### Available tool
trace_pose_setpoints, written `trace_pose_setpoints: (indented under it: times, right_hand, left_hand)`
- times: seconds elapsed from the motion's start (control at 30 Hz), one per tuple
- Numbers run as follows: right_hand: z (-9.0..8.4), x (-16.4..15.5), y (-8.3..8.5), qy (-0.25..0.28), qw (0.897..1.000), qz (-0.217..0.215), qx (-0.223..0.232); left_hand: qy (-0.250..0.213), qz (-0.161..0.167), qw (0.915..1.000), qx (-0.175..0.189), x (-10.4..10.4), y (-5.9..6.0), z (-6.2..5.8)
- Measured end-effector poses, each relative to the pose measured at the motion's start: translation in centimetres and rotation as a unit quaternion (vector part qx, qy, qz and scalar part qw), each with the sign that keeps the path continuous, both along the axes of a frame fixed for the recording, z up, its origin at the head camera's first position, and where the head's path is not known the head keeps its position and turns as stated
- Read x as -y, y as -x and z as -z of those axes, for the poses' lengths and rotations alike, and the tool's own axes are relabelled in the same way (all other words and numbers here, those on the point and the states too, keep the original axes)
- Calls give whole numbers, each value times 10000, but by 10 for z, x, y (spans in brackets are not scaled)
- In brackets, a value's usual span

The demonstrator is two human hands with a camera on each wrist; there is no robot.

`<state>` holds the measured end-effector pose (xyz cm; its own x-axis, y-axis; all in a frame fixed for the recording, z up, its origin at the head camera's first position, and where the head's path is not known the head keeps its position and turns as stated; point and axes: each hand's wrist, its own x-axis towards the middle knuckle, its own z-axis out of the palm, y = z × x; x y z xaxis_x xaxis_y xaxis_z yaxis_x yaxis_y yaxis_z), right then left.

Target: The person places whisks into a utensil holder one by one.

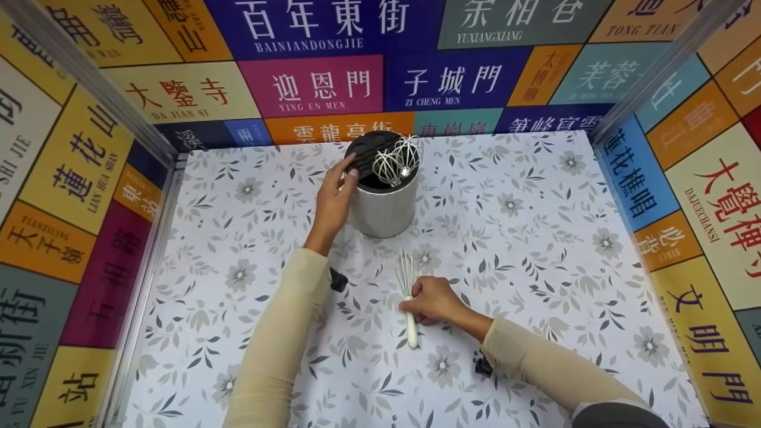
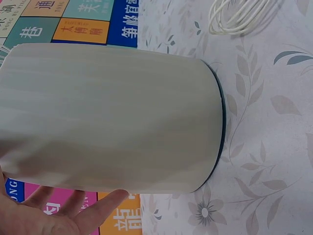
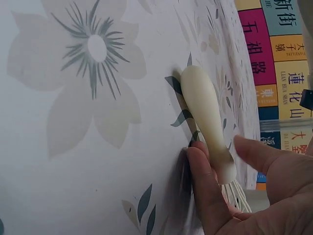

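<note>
A pale grey cylindrical utensil holder (image 1: 383, 214) with a dark slotted top stands toward the back of the table. Two wire whisk heads (image 1: 389, 166) stick up from its top. My left hand (image 1: 334, 199) rests against its left side with fingers extended, fingertips at the upper rim. In the left wrist view the holder's smooth wall (image 2: 112, 112) fills much of the picture. In front of the holder, a cream-handled whisk (image 1: 411, 324) points its wires toward it. My right hand (image 1: 437, 300) holds this whisk near the top of its handle (image 3: 203, 98), fingers and thumb on opposite sides.
A white tablecloth (image 1: 523, 285) with grey flowers and leaves covers the table. Panels with colourful Chinese lettering (image 1: 324, 86) stand at the back and both sides. Small black wrist cameras (image 1: 337, 279) sit on the person's sleeves.
</note>
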<state>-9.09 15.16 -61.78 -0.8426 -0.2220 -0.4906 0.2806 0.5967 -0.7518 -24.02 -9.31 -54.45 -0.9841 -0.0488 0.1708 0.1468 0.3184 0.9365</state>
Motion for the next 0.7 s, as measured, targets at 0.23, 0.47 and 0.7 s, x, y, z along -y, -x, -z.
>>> trace_pose_setpoints:
  times: [0.23,0.47,0.7]
  right_hand:
    - [0,-1,0,313,9994,37,133]
    - [-6,-3,5,670,9971,70,344]
    - [-24,3,13,933,9956,43,-82]
  left_hand:
    - [-8,8,10000,55,0,-1,-1]
    - [78,36,10000,31,0,0,0]
    - [104,29,9999,-13,0,0,1]
